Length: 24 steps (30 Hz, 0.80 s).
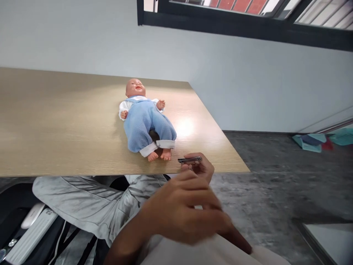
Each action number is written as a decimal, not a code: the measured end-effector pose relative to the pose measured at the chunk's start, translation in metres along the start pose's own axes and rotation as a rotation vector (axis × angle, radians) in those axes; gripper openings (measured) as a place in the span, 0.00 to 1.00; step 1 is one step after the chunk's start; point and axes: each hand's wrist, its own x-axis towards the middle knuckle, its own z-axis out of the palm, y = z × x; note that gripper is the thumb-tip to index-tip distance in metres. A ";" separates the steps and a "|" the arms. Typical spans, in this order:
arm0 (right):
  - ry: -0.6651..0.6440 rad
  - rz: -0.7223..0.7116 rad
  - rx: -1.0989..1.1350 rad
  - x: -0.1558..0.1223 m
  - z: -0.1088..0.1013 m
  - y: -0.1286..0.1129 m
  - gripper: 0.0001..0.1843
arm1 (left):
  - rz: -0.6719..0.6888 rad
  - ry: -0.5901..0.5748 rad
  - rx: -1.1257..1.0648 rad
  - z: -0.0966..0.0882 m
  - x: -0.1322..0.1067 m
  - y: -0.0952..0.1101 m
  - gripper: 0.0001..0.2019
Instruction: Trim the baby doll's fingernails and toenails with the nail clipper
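A small metal nail clipper [189, 160] is held between the fingers of my right hand [205, 168], just above the near edge of the table. My left hand [184, 206] is closer to the camera and partly covers the right one. Its fingers are curled in below the clipper, and their tips are hidden, so I cannot make out what they hold, if anything. Left of the clipper, a baby doll [146, 117] in blue overalls and a white shirt lies on its back, its bare feet towards me.
The doll rests on a light wooden table [68, 121] set along a grey wall. A dark-framed window [215, 24] is above. Teal items [311, 142] lie on the dark floor at right. White and grey objects [34, 235] are at lower left beside my legs.
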 end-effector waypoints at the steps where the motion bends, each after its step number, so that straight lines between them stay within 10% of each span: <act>1: -0.008 -0.005 0.003 0.001 0.000 -0.001 0.12 | 0.009 0.051 -0.014 -0.002 -0.001 -0.010 0.06; 5: -0.024 -0.098 -0.050 0.003 0.001 -0.006 0.10 | -0.213 0.218 0.159 -0.020 -0.017 -0.053 0.08; 9: -0.122 -0.195 -0.190 0.003 0.005 -0.009 0.09 | -0.412 0.132 0.363 -0.027 -0.027 -0.077 0.22; 24: -0.117 -0.476 -0.322 0.001 0.008 0.001 0.09 | -0.422 0.012 0.395 -0.024 -0.031 -0.079 0.10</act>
